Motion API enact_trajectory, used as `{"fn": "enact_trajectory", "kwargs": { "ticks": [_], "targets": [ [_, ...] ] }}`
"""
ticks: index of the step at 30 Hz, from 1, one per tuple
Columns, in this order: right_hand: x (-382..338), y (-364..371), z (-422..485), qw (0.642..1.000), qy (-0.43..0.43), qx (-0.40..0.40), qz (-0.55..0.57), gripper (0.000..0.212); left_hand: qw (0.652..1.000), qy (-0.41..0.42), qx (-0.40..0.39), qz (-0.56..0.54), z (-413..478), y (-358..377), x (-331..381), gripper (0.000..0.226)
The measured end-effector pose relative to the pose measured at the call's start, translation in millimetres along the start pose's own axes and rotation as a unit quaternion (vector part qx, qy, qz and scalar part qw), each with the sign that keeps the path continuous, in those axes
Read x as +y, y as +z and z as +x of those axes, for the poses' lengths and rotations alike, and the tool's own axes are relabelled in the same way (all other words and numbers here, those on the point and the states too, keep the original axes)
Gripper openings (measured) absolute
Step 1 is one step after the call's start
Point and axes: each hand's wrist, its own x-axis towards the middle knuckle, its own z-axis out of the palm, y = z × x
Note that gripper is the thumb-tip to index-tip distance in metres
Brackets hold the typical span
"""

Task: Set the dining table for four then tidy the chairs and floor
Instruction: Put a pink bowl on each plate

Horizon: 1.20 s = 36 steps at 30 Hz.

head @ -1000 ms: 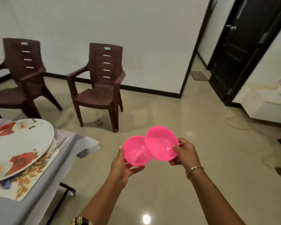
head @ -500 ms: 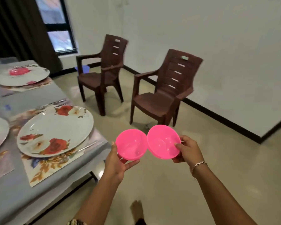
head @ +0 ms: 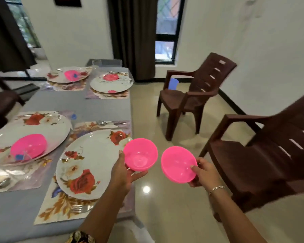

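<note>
Covering the table (head: 98, 109) are four plates (head: 88, 163); chairs (head: 191, 95) stand beside it. Near its edge, the left hand (head: 123, 172) grips a bowl (head: 140, 154), the right hand (head: 204, 174) seemingly pinches a second bowl (head: 178, 164).

A dark curtain (head: 132, 32) hangs at the far centre; just right of it is a black-framed window (head: 166, 30); a second dark curtain (head: 5, 32) covers the far left; a dark picture frame (head: 68, 1) sits high on the white wall (head: 261, 41); black skirting (head: 230, 104) runs along its foot at the right; a small pale-blue object (head: 173, 84) stands low below the window.
</note>
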Motion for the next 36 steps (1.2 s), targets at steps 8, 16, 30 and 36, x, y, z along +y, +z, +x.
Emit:
{"fn": "enact_trajectory", "kwargs": {
  "ticks": [8,16,30,36],
  "targets": [
    [-38,47,119,0.975,-0.038,-0.204,-0.076,0.021,0.969,0.139,0.143,-0.147,31,12,29,0.046],
    [-76,135,166,0.919,-0.072,-0.359,-0.146,0.022,0.894,0.203,0.275,-0.289,16,-9,45,0.052],
    [-85,315,195,0.865,-0.031,-0.438,-0.242,0.026,0.795,0.225,0.365,-0.430,53,-71,78,0.056],
    [-94,356,192,0.837,-0.018,-0.478,-0.268,0.033,0.791,0.231,0.383,-0.418,65,-74,86,0.050]
  ]
}}
